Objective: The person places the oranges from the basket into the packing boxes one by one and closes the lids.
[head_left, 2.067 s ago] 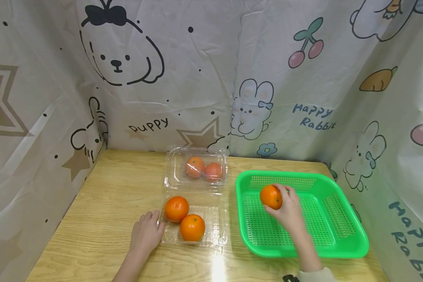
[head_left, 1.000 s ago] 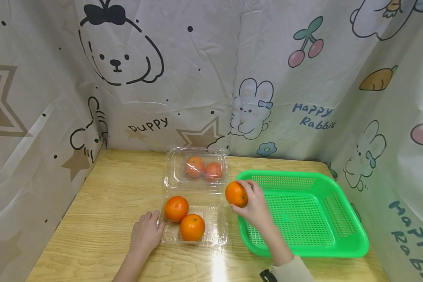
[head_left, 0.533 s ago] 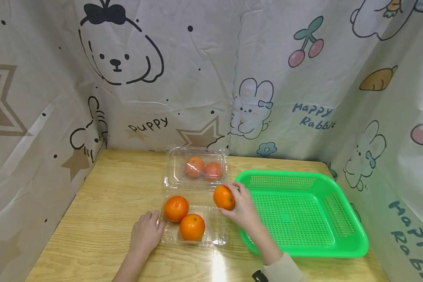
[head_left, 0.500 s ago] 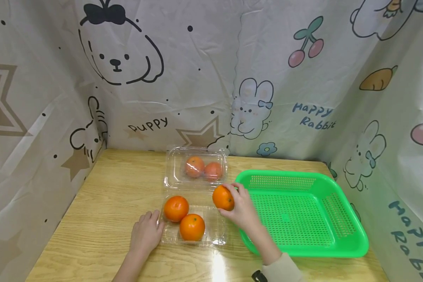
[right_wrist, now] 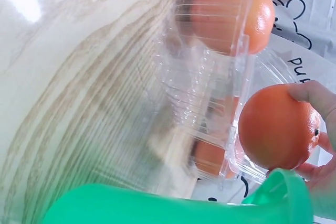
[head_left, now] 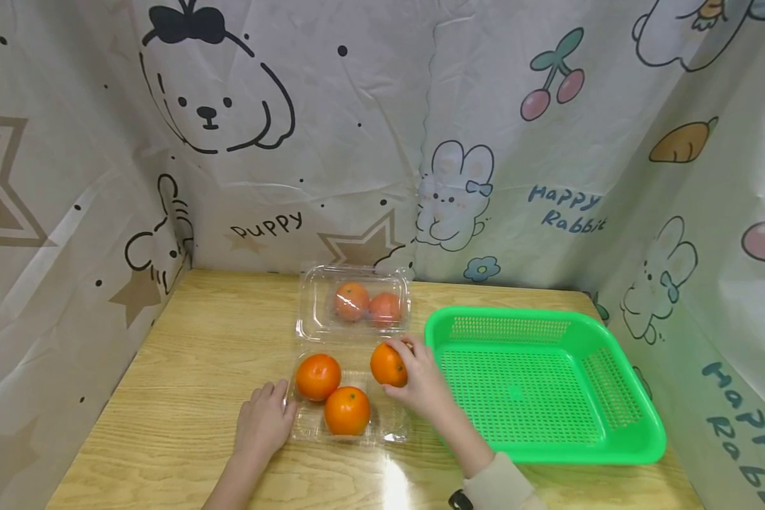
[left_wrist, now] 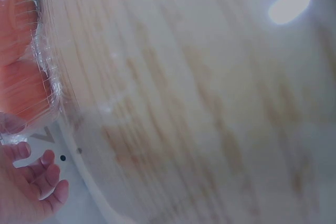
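Observation:
My right hand (head_left: 423, 386) grips an orange (head_left: 385, 365) above the right side of a clear plastic box (head_left: 392, 425). In the right wrist view, thumb and fingers curl round this orange (right_wrist: 275, 127), which is apart from the box wall. Two more oranges lie in the box base, one at the back left (head_left: 319, 377) and one in front (head_left: 347, 411). My left hand (head_left: 264, 421) rests on the table with its fingertips against the box's left edge. In the left wrist view, the fingers of the left hand (left_wrist: 31, 182) are loosely bent and hold nothing.
Behind the base lies the box's clear lid (head_left: 312, 322), folded back. Two paler oranges (head_left: 352, 302) show through it. A green perforated basket (head_left: 548, 453) stands at the right, close to my right forearm. Printed cloth (head_left: 357, 142) walls the wooden table (head_left: 217, 326).
My right hand has carried the orange from over the green basket leftward, across its rim, to above the box base. My left hand and the other oranges have stayed in place.

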A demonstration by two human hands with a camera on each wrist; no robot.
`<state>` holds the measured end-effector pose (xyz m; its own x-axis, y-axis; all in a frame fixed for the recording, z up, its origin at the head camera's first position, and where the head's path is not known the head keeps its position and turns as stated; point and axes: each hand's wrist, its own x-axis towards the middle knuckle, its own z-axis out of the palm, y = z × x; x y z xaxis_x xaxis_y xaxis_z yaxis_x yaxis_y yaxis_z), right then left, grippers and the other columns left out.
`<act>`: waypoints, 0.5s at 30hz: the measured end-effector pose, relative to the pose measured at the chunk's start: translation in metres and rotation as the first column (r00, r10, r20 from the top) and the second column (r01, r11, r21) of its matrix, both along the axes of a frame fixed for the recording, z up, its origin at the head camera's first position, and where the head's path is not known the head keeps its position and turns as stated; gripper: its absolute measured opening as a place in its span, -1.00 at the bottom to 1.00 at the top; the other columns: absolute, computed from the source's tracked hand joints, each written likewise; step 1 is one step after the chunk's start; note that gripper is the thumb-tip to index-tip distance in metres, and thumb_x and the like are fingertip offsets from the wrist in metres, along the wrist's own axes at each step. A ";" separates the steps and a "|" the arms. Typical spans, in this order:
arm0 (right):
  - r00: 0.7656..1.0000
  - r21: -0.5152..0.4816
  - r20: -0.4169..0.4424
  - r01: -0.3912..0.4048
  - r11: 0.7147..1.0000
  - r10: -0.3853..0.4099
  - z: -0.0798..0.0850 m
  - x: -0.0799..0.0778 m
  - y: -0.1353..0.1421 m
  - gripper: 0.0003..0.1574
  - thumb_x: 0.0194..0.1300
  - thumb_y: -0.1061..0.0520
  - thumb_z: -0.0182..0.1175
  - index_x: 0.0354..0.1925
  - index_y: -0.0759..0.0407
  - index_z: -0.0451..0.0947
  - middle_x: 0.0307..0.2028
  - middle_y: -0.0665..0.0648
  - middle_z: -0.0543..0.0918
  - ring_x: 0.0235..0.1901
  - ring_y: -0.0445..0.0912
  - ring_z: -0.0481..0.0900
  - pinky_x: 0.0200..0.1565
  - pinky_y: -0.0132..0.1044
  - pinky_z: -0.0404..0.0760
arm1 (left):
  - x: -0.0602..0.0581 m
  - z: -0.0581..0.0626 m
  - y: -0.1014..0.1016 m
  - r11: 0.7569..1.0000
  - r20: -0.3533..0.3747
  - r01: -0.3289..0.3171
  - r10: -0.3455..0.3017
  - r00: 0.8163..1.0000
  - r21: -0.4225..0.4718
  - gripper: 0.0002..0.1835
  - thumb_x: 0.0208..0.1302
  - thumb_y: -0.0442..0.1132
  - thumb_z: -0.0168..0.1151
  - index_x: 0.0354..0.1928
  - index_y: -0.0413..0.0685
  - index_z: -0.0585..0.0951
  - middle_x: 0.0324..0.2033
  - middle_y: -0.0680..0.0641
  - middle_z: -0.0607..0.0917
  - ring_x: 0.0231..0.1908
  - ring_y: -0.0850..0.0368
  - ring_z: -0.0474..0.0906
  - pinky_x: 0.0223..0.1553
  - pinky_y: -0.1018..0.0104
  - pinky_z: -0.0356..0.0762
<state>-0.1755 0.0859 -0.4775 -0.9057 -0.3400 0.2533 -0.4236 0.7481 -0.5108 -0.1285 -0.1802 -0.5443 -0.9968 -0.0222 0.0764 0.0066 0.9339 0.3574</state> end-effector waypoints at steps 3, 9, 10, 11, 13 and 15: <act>1.000 0.025 0.010 -0.011 1.000 0.011 -0.003 -0.001 -0.002 -0.11 -0.21 0.12 0.47 0.15 0.05 0.36 0.07 0.21 0.36 0.01 0.13 0.36 -0.17 0.03 0.54 | 0.000 0.000 0.000 1.000 -0.003 -0.001 0.001 1.000 0.003 -0.59 0.20 -0.13 0.03 0.02 -0.25 0.45 -0.18 -0.27 0.53 -0.19 -0.20 0.45 -0.26 -0.09 0.43; 0.999 0.056 0.014 -0.032 0.998 0.032 -0.006 -0.001 -0.005 -0.11 -0.21 0.10 0.47 0.15 0.06 0.37 0.08 0.23 0.36 0.00 0.14 0.37 -0.17 0.01 0.54 | 0.000 0.000 0.000 1.000 -0.008 0.000 0.000 1.000 0.004 -0.60 0.19 -0.14 0.03 0.00 -0.24 0.46 -0.19 -0.27 0.53 -0.20 -0.19 0.45 -0.28 -0.08 0.42; 0.999 0.066 0.012 -0.037 0.997 0.036 -0.006 -0.001 -0.005 -0.11 -0.20 0.10 0.47 0.15 0.06 0.37 0.09 0.23 0.36 0.00 0.14 0.37 -0.17 0.00 0.54 | 0.000 0.000 0.000 1.000 -0.008 0.000 0.000 1.000 0.004 -0.60 0.19 -0.14 0.03 0.00 -0.24 0.46 -0.19 -0.27 0.53 -0.20 -0.19 0.45 -0.27 -0.08 0.42; 0.999 0.075 0.013 -0.041 0.996 0.041 -0.007 -0.001 -0.006 -0.12 -0.20 0.09 0.47 0.15 0.06 0.36 0.10 0.23 0.35 0.00 0.13 0.37 -0.17 -0.01 0.54 | 0.000 0.000 0.000 1.000 -0.007 0.000 0.000 1.000 0.004 -0.60 0.19 -0.14 0.03 0.01 -0.24 0.45 -0.18 -0.27 0.53 -0.19 -0.19 0.45 -0.26 -0.08 0.42; 0.999 0.091 0.025 -0.048 0.995 0.046 -0.008 -0.001 -0.007 -0.11 -0.18 0.08 0.46 0.16 0.06 0.36 0.12 0.24 0.34 0.01 0.13 0.36 -0.17 -0.02 0.54 | 0.000 0.000 0.000 1.000 -0.005 0.001 -0.001 1.000 0.004 -0.59 0.20 -0.13 0.03 0.02 -0.25 0.45 -0.17 -0.27 0.53 -0.19 -0.19 0.44 -0.25 -0.09 0.42; 0.998 0.105 0.047 -0.052 0.993 0.047 -0.008 -0.001 -0.008 -0.11 -0.16 0.08 0.45 0.18 0.05 0.34 0.15 0.24 0.32 0.03 0.12 0.35 -0.16 -0.02 0.55 | 0.000 0.000 0.000 1.000 -0.004 0.002 -0.002 1.000 0.002 -0.58 0.20 -0.13 0.03 0.03 -0.25 0.45 -0.17 -0.27 0.53 -0.19 -0.19 0.45 -0.25 -0.09 0.43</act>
